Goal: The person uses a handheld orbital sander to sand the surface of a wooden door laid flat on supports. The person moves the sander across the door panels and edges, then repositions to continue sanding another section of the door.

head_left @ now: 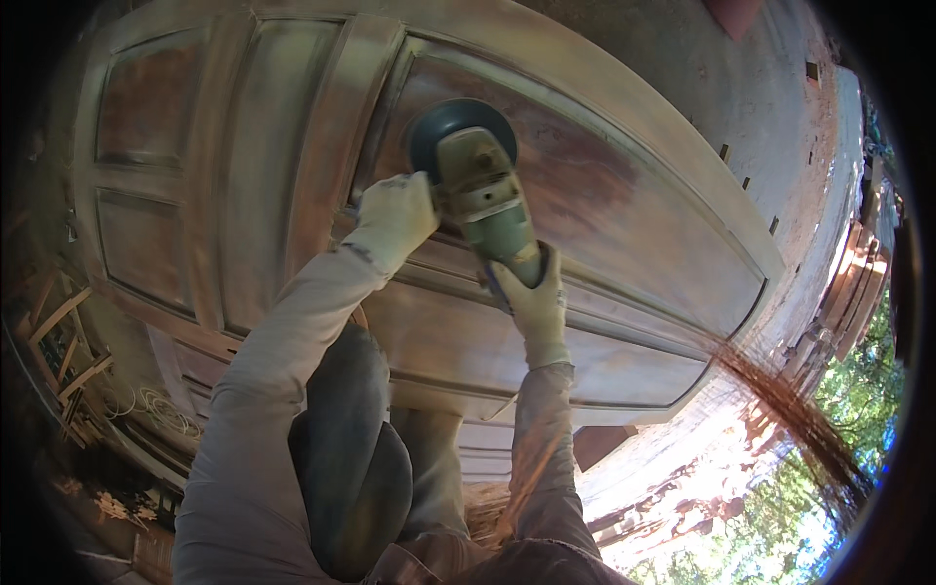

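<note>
A green angle grinder (497, 219) with a dark round sanding disc (458, 117) lies over a panelled wooden door (356, 73). The disc is at the upper left of a large reddish-brown panel (575, 175); whether it touches the wood I cannot tell. My left hand (395, 219), in a pale glove, is closed at the left side of the tool's head, seemingly on a side handle that its fingers hide. My right hand (531, 297), gloved too, wraps round the rear of the grinder's body. Pale dust coats much of the door.
Scrap wood strips (68, 356) and a coil of pale cord (166, 409) lie at the left. Stacked planks (853, 283) stand at the far right, with small wood blocks on the floor (673, 58) beyond the door. My bent leg (346, 448) is close to the door's near edge.
</note>
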A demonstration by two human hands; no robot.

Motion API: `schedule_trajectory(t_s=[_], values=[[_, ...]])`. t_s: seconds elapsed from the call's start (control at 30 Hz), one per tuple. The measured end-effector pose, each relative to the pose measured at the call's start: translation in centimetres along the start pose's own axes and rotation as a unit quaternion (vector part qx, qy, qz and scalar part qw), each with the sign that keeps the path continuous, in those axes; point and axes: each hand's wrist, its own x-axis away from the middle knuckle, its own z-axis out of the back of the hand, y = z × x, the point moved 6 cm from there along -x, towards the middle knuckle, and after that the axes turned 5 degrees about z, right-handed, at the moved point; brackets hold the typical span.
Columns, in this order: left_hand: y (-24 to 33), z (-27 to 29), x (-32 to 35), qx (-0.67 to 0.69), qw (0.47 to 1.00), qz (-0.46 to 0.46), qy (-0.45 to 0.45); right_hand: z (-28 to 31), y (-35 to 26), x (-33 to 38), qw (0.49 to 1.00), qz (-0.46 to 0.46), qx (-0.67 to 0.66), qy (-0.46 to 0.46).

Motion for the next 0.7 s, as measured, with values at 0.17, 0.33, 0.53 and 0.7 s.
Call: schedule_trajectory(t_s=[0.17, 0.33, 0.53, 0.7], values=[[9.3, -2.6, -3.8, 0.045, 0.995, -0.041, -0.078, 6.7, 4.1, -1.2, 0.996, -0.038, -0.035, 0.068], [17.5, -6.4, -4.0, 0.11, 0.978, -0.061, -0.168, 12.7, 9.7, -0.4, 0.991, -0.057, -0.03, 0.121], [23.0, -6.7, -6.2, 0.053, 0.969, -0.125, -0.206, 13.4, 16.2, 1.6, 0.951, -0.104, -0.202, 0.208], [11.3, -3.4, -5.8, 0.062, 0.987, -0.072, -0.129, 6.0, 6.8, -0.7, 0.993, -0.043, -0.058, 0.098]])
